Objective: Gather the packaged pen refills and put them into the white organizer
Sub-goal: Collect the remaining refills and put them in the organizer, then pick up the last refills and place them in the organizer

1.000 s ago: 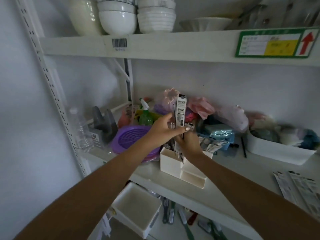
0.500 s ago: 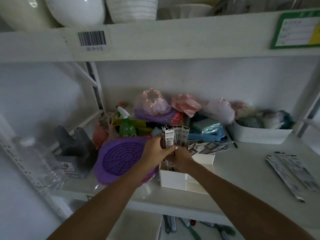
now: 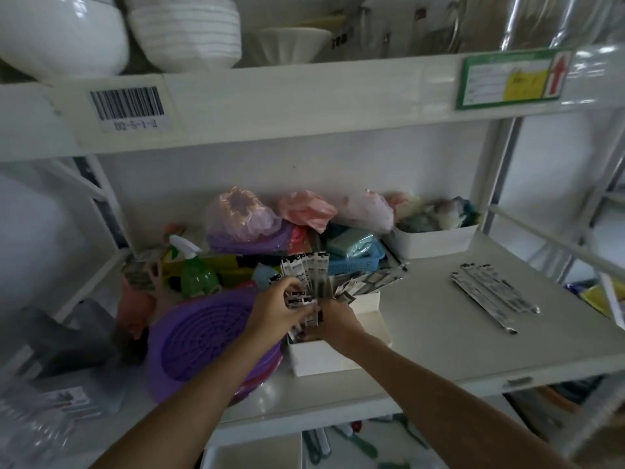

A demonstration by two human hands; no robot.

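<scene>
A bundle of black-and-white packaged pen refills (image 3: 306,269) stands upright in the white organizer (image 3: 321,358) on the middle shelf. My left hand (image 3: 275,313) grips the bundle from the left, and my right hand (image 3: 333,321) holds it from the right, both just above the organizer's left compartment. More refill packets (image 3: 367,282) fan out to the right behind the organizer. A loose pile of refill packets (image 3: 490,294) lies flat on the shelf to the right, away from both hands.
A purple round basket (image 3: 203,340) lies left of the organizer, touching it. A green spray bottle (image 3: 196,272), bagged items and a blue basket (image 3: 355,262) crowd the back. A white bin (image 3: 436,238) sits at back right. Bowls (image 3: 182,28) stand on the shelf overhead.
The bundle has come down from raised height into the organizer, with both hands following it. The camera has moved closer and turned right, showing the loose pile more fully.
</scene>
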